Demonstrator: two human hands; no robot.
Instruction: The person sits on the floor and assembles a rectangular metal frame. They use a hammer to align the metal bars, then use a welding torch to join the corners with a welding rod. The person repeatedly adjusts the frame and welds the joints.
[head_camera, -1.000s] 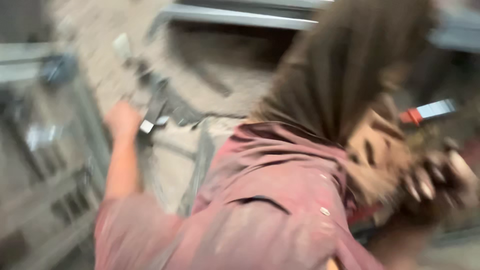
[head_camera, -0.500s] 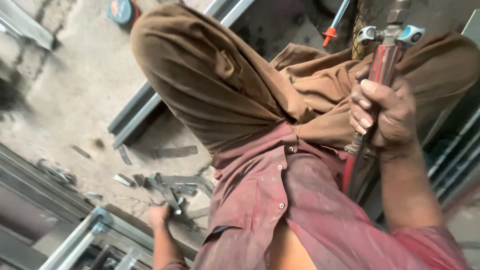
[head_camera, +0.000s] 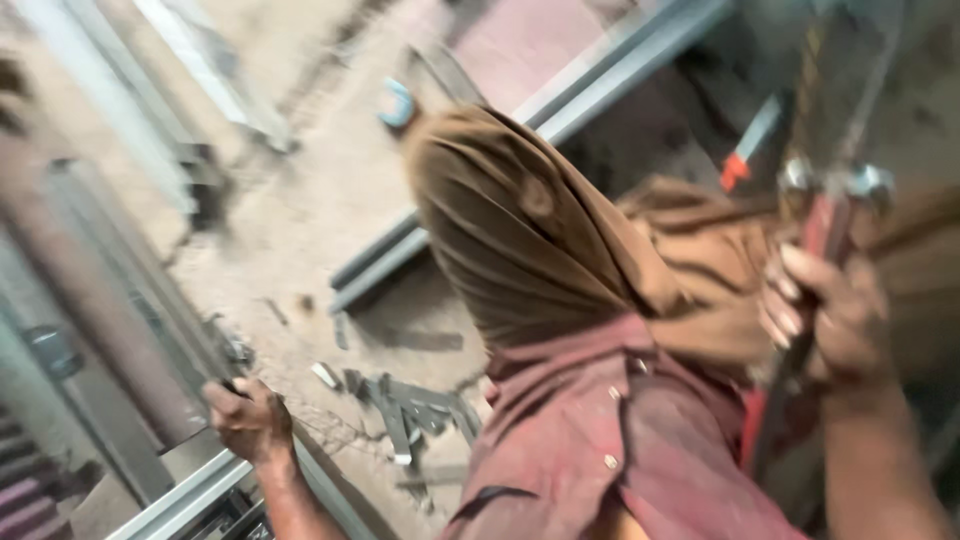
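Note:
The view is blurred. My right hand (head_camera: 830, 320) is closed around a red-handled tool (head_camera: 825, 225) with silver metal fittings at its top, held upright beside my knee at the right. My left hand (head_camera: 250, 420) reaches down at the lower left, fingers curled on the edge of a grey metal rail (head_camera: 190, 495) of a frame. My red shirt (head_camera: 610, 450) and brown trousers (head_camera: 530, 230) fill the middle. Several small metal offcuts (head_camera: 410, 410) lie on the dusty floor just right of my left hand.
A long metal channel (head_camera: 400, 250) lies on the concrete floor behind my knee. More steel sections (head_camera: 210, 80) lie at the top left. A blue round object (head_camera: 397, 103) sits on the floor, and an orange-handled tool (head_camera: 745, 150) lies at the upper right.
The camera has swung and steadied. My left hand moved from the metal offcuts to the frame rail at the left. My right hand still holds the red-handled tool upright.

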